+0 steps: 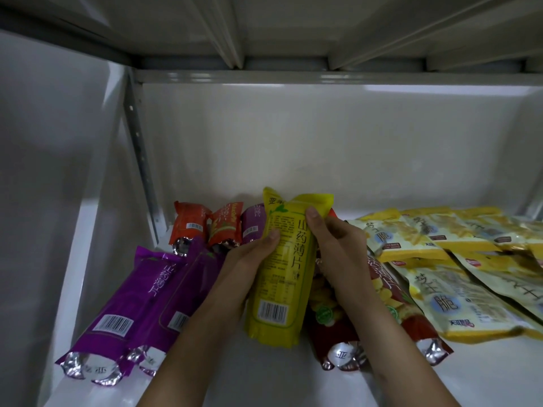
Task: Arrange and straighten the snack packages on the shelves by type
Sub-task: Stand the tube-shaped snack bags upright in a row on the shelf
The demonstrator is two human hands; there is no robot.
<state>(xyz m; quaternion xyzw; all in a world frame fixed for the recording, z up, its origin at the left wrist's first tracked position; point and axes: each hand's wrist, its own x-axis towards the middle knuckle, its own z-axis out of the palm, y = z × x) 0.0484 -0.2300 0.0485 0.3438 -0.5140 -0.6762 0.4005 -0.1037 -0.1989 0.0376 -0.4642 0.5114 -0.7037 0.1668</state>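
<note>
Hands are meeting on a yellow-green package, a long tube-shaped snack pack that is standing tilted near the middle of a white shelf, its barcode end low and its sealed top leaning toward the back wall. The left hand is wrapping the pack's left edge, thumb lying across the printed face; the right hand is clasping the upper right edge, thumb pressing near the top seal (both hands are closed on the same pack). To the left, two purple packages are lying side by side on the shelf floor, silver crimped ends pointing toward the camera. Behind them, against the rear of the shelf, two orange-red packages and one more purple package are lying close together, partly hidden by the left hand. To the right of the held pack, dark red packages are lying under the right forearm, their silver ends showing at the front. Farther right, a loose overlapping spread of pale yellow flat bags is covering that side of the shelf. A perforated grey upright is running down the left rear corner, and the underside of the shelf above is closing the top.
</note>
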